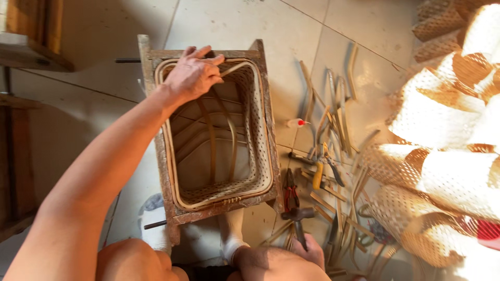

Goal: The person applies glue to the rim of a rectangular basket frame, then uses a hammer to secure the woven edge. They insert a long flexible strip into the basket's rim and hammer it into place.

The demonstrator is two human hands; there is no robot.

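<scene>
A woven rattan basket (260, 130) sits inside a rough wooden frame (270, 156) on the tiled floor. My left hand (194, 74) rests on the basket's far left corner, fingers curled over the rim and a thin cane strip (234, 67). Bent cane ribs (211, 140) arch inside the basket. At the bottom of the view my right hand (311, 250) grips the handle of a small hammer (298, 214), whose dark head lies just off the frame's near right corner.
Pliers with yellow handles (319, 174), red-handled cutters (290, 193) and several loose cane strips (338, 104) lie on the floor to the right. Stacked woven baskets (448, 145) fill the right side. Wooden furniture (21, 130) stands at left. My knees and socked feet are below the frame.
</scene>
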